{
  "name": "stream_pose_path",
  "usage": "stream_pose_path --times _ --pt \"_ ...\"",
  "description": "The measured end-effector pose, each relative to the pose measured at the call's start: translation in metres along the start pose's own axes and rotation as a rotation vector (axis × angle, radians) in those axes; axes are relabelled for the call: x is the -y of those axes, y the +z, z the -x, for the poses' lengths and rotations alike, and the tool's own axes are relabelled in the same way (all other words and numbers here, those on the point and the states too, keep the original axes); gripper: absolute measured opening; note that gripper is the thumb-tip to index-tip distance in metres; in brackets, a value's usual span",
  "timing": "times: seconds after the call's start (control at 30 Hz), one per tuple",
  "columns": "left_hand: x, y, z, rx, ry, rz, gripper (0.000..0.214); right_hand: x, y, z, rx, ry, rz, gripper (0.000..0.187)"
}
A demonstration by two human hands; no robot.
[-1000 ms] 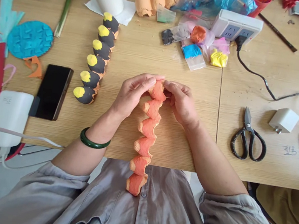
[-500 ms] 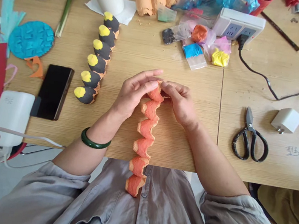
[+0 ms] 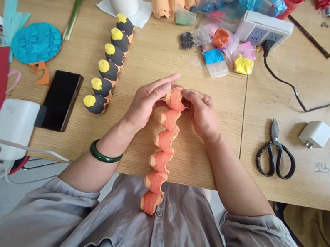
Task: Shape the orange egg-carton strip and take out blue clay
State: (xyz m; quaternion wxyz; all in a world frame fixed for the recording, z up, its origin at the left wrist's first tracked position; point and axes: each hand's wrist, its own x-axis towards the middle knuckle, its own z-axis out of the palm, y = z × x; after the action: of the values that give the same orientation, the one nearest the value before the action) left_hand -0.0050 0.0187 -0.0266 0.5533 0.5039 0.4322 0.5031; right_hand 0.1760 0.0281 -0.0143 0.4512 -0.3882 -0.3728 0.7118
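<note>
Fingers on our right hand point(image 3: 203, 113) are pinched on the far end of the orange strip point(image 3: 164, 140), thumb in front, the rest tucked behind. Our left hand point(image 3: 143, 103) has that same end from the other side: thumb against the last cup, index finger sticking up free, lower fingers curled underneath. How hard we're squeezing, no idea.

The bit that matters: the strip runs from our fingers straight back toward us, long axis pretty much fore-and-aft, the near end drifting slightly left. Its six cups point their paler tips left, ragged edge right. Neither hand is clearly nearer; they flank the far end. The near end sticks out past the edge of the desk point(image 3: 163, 56), over our grey shirt point(image 3: 184, 232).

Further out, the black-and-yellow strip point(image 3: 110, 71) sits left of our left hand, lying roughly the same way. Scissors point(image 3: 273, 140) are right of our right forearm, and the blue packet point(image 3: 213, 57) is beyond our fingers, a touch right.
</note>
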Motion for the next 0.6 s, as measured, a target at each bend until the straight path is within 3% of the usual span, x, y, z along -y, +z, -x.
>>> stream_pose_path --times 0.17,0.4,0.6 --pt "0.0003 -0.0071 -0.0007 0.086 0.098 -0.118 0.076 0.0019 -0.0044 -0.0014 -0.025 -0.009 -0.058 0.031" --pt "-0.0034 -0.0056 0.0046 0.070 0.140 -0.169 0.062 0.0034 -0.0035 -0.0018 0.092 -0.071 0.023 0.065" --pt "-0.0052 -0.0013 0.0047 0.001 0.189 -0.261 0.060 0.0019 -0.0024 -0.0011 0.116 -0.058 0.037 0.063"
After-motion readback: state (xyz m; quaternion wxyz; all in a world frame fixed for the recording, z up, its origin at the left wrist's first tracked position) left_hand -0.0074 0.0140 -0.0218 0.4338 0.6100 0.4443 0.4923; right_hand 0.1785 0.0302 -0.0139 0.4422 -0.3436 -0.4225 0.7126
